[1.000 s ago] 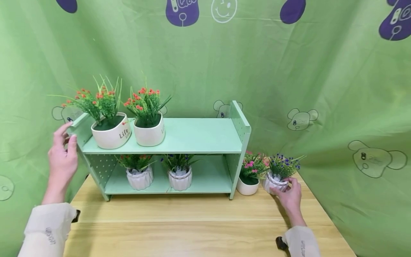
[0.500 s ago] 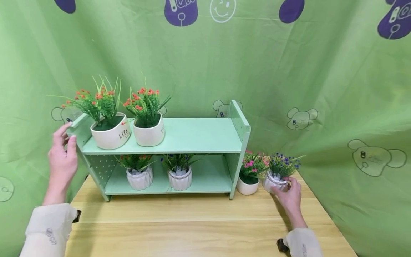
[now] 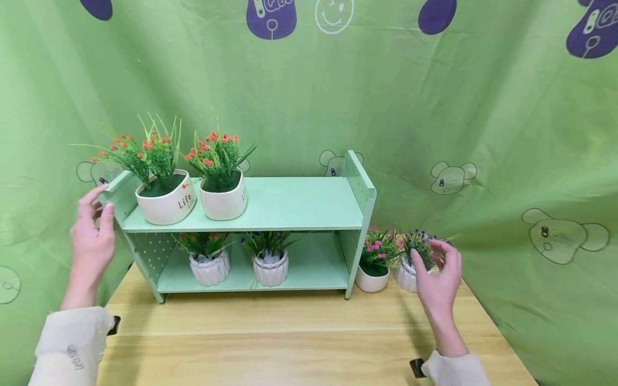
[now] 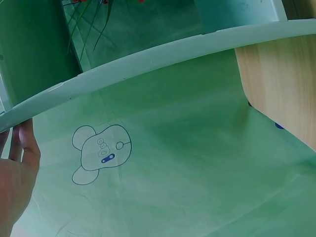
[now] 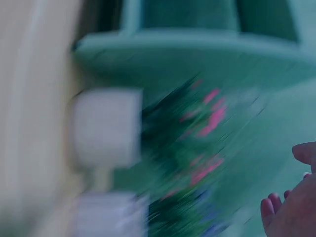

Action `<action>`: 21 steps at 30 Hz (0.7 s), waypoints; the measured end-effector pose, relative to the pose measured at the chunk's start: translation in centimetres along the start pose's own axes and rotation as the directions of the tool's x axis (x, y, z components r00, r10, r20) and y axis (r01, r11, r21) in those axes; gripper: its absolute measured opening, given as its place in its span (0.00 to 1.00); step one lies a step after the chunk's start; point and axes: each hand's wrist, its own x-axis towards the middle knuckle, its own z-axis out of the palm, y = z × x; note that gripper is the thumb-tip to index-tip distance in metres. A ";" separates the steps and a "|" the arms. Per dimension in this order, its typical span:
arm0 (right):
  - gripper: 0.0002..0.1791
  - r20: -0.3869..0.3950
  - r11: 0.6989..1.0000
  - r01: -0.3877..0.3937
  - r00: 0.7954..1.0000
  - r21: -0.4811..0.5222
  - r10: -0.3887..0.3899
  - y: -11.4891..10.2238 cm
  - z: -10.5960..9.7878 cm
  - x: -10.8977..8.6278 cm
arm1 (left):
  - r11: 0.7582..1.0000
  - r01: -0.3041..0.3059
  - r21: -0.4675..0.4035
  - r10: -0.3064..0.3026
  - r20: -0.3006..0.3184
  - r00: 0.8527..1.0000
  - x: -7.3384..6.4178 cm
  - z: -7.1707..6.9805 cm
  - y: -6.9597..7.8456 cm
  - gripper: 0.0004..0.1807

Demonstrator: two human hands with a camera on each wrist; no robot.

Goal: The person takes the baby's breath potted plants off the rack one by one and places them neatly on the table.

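Note:
In the head view my left hand (image 3: 94, 236) touches the top left corner of the mint-green two-tier shelf (image 3: 304, 203). The left wrist view shows its fingertips (image 4: 27, 133) at the edge of the side panel. My right hand (image 3: 439, 273) is raised, thumb and fingers apart, holding nothing. It is in front of a white ribbed pot (image 3: 405, 276) with blue flowers, partly hiding it. Beside that pot stands a smooth white pot (image 3: 373, 281) with pink flowers. The right wrist view is blurred; the hand (image 5: 296, 207) shows at its right edge.
The shelf's upper board bears two white pots of red flowers, a left one (image 3: 166, 206) and a right one (image 3: 224, 201). Below stand two ribbed pots, one red-flowered (image 3: 210, 268) and one blue-flowered (image 3: 271, 269). The wooden table (image 3: 270, 343) meets a green curtain (image 3: 299, 102) behind.
My right hand has let go of the ribbed pot with blue flowers and risen above its rim. The pot stays on the table; my left hand remains at the shelf corner.

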 end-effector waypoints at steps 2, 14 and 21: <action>0.26 0.018 0.989 0.081 0.996 0.127 -0.084 -3.5 0.9 -0.4 | 1.000 0.010 0.004 -0.010 0.013 1.000 -0.1 -0.1 0.1 0.25; 0.26 0.409 0.824 0.032 0.856 0.566 -0.314 -16.3 10.4 -1.7 | 0.999 0.043 -0.025 -0.043 0.007 0.999 -0.1 0.0 0.2 0.25; 0.30 0.672 0.881 -0.042 0.663 0.472 -0.329 -20.0 17.4 -2.1 | 0.999 0.046 -0.006 -0.046 -0.008 0.999 -0.1 0.1 0.3 0.25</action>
